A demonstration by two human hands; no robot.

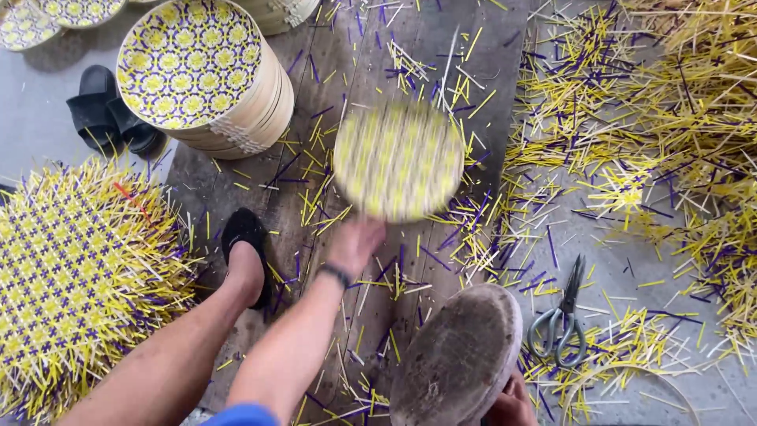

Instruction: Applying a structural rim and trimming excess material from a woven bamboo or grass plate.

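Woven disc held over a wooden floor strewn with offcuts

The left hand grips the lower edge of a blurred yellow woven disc above the floorboards; the right hand clasps a round wooden block near the scissors.

The round woven disc is blurring out, pattern unreadable. The right hand is getting cut off by the bottom edge, mostly hiding behind the wooden block.
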